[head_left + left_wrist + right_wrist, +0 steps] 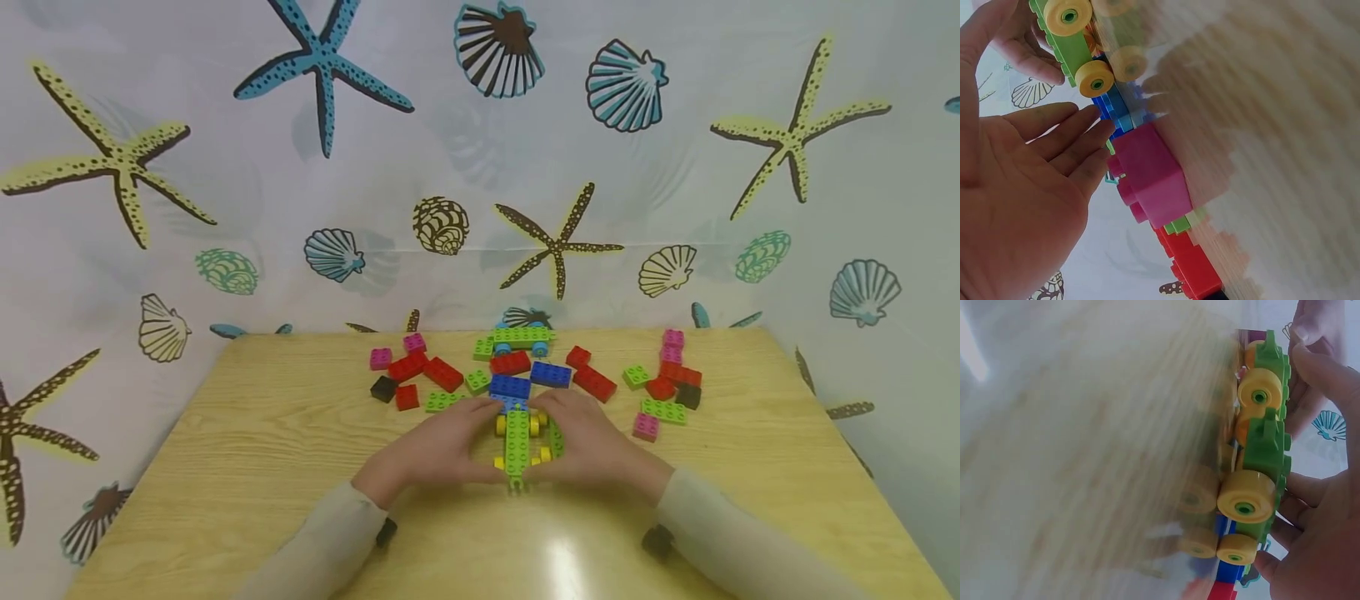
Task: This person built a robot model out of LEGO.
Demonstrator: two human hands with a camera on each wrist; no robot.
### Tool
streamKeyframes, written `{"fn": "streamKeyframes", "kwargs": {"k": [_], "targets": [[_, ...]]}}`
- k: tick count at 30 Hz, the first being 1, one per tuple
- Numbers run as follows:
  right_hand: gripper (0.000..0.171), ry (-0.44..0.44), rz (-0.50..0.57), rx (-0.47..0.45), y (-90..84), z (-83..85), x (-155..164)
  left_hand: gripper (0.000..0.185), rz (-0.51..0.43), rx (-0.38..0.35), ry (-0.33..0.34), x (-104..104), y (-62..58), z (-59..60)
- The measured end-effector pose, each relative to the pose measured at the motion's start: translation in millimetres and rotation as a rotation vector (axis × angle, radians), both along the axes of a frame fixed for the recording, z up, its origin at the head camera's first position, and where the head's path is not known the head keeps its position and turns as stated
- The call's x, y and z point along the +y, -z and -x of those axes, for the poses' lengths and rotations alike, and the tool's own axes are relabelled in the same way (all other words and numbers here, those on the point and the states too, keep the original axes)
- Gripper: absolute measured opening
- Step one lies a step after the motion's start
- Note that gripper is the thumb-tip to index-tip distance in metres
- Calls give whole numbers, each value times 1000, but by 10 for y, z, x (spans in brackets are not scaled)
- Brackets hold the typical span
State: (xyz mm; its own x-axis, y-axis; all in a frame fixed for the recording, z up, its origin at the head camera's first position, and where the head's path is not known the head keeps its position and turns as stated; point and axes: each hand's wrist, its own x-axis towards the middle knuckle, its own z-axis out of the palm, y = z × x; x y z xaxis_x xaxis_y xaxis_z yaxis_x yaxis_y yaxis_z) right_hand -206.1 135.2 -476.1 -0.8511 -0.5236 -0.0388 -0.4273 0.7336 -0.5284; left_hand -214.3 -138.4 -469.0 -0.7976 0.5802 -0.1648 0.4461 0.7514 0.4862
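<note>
Pale wooden table (262,467) before seashell-and-starfish curtain (225,208), scattered bricks (442,372).

Both forearms reach forward in pale sleeves, wrists low and angled inward. The left hand (435,450) and right hand (592,450) face each other close together, palms turned in, fingers (1069,140) nearly straight and loosely spread, thumbs near.

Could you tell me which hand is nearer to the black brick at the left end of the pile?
Left. The left hand sits just right of the black brick; the right hand lies farther right.
</note>
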Motion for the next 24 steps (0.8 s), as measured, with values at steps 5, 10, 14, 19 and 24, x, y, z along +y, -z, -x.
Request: {"fn": "streamKeyframes", "kwargs": {"k": [5, 10, 14, 19, 24], "targets": [[101, -8, -18, 6, -13, -23, -30, 107, 0, -20, -12, 17, 19, 26], [101, -22, -54, 6, -41, -34, -54, 102, -1, -19, -3, 26, 15, 41], [100, -39, -71, 26, -41, -32, -68, 98, -1, -15, 10, 36, 4, 48], [98, -46, -55, 26, -44, -41, -87, 97, 5, -14, 10, 44, -9, 32], [98, -45, -44, 4, -54, -78, -111, 96, -4, -29, -2, 45, -17, -20]]}}
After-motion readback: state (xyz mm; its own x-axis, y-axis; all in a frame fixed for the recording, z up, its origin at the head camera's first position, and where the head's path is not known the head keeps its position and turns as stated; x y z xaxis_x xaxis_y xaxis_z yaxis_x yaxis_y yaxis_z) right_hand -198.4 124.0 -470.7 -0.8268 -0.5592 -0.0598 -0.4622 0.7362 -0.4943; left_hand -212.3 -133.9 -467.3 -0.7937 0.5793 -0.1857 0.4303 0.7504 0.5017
